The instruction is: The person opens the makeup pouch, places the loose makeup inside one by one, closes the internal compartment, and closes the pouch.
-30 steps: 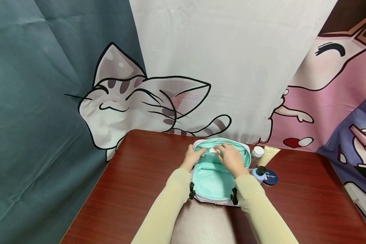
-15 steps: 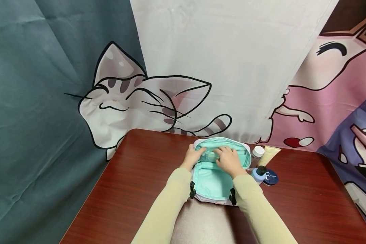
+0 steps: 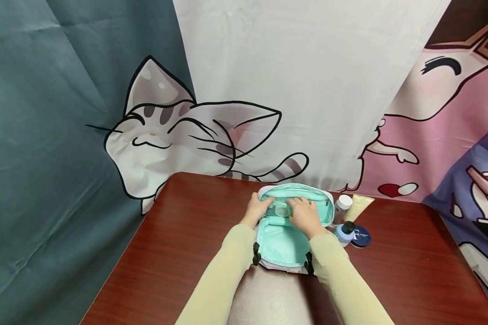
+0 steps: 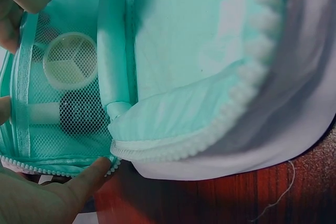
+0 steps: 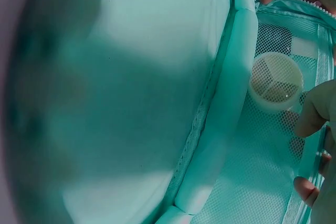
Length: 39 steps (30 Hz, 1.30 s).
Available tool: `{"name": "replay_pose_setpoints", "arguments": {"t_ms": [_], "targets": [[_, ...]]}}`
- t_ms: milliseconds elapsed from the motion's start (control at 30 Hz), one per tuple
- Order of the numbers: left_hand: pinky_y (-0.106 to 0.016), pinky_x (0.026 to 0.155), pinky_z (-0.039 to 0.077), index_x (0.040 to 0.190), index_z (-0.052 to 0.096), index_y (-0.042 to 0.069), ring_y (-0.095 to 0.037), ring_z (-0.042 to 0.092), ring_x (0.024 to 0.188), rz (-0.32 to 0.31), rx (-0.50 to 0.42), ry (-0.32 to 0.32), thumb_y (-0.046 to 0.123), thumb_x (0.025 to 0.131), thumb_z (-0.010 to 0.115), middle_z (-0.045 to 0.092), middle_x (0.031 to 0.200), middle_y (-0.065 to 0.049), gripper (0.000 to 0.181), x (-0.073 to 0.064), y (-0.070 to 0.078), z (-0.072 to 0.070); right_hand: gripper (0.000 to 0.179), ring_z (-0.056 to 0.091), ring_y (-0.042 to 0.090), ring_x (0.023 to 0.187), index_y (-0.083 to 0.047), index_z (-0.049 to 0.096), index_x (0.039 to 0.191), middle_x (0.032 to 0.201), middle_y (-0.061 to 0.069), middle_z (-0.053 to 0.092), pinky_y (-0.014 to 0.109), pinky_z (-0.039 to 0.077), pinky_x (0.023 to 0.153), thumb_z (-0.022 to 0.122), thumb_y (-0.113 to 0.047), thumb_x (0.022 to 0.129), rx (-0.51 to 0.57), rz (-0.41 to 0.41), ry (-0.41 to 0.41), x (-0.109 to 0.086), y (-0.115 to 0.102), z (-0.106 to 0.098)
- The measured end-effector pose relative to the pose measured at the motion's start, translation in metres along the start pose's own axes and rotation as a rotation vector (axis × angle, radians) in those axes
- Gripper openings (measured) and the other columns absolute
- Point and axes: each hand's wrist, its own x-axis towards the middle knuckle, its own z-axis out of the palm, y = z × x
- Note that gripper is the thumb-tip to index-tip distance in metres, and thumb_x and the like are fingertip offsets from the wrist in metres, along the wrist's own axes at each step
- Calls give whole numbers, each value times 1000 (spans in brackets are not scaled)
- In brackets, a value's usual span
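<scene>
Mint bag: round case already in mesh pkt; btls, tube, disc still out, right. L hand pinches bag's left side, R hand pkt hem, both half-curled.

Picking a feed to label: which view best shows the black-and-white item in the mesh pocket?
Left wrist: the black-and-white item shows largest through the mesh pocket, both parts distinct. Right wrist shows it smaller, at upper right; head, only an unclear patch by the left hand.
</scene>
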Motion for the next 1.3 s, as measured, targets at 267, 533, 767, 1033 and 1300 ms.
{"name": "replay_pose_setpoints", "arguments": {"t_ms": [267, 533, 767, 1033, 1300], "targets": [[-44, 92, 39, 137, 32, 4, -30, 46, 115, 7, -9, -10, 45, 88, 57, 43, 133, -18, 69, 0, -1, 2, 37, 47, 30, 106, -10, 62, 117, 115, 11, 59, 46, 34, 76, 63, -8, 81, -76, 29, -14, -2, -4, -1], [-44, 93, 38, 139, 30, 3, -30, 45, 115, 7, -17, -3, 44, 88, 57, 42, 134, -19, 71, 0, -3, 0, 37, 49, 33, 106, -7, 61, 118, 115, 14, 57, 50, 39, 79, 65, -13, 82, -50, 60, 2, -4, -12, -21], [-45, 95, 36, 139, 29, 2, -31, 43, 117, 20, -36, -11, 41, 88, 58, 40, 135, -20, 70, -1, -3, -3, 28, 59, 27, 83, -7, 65, 111, 103, 13, 64, 42, 46, 67, 52, -11, 87, 261, 140, 222, -14, 8, -89], [-44, 95, 36, 138, 30, 2, -29, 45, 114, 18, -15, -13, 42, 88, 57, 42, 133, -18, 69, -1, -4, -2, 31, 53, 28, 88, -8, 65, 112, 101, 15, 63, 36, 38, 70, 45, -20, 91, 398, 511, 357, -59, 81, -128], [-44, 95, 36, 137, 31, 2, -30, 45, 113, 12, -5, -12, 42, 88, 57, 42, 132, -19, 68, 0, -3, 0, 41, 43, 45, 107, 2, 54, 118, 118, 28, 46, 50, 36, 83, 48, -28, 91, 452, 826, 224, -109, 140, -64]]}}
